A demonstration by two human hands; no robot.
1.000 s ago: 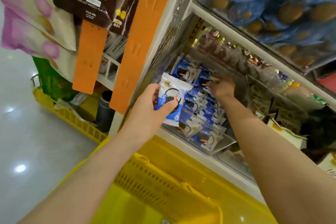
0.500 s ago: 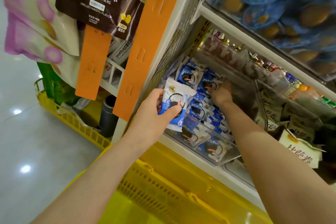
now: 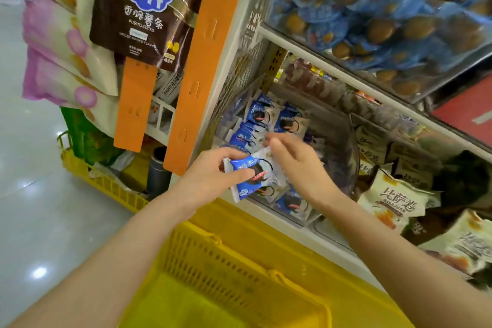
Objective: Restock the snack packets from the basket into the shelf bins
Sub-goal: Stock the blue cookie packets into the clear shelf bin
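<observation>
Back from the bin (image 3: 343, 146), the right hand (image 3: 290, 160) is arriving at 2 o'clock of the packet (image 3: 255, 168). The left hand (image 3: 210, 176) is gripping it; right fingers (image 3: 274, 141) too blurred to tell.

Glossy pale floor (image 3: 34, 216), ceiling-light reflections

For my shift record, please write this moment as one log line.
step: restocking | left hand: holds snack packet before shelf bin | right hand: at packet, grip unclear | basket: below
</observation>
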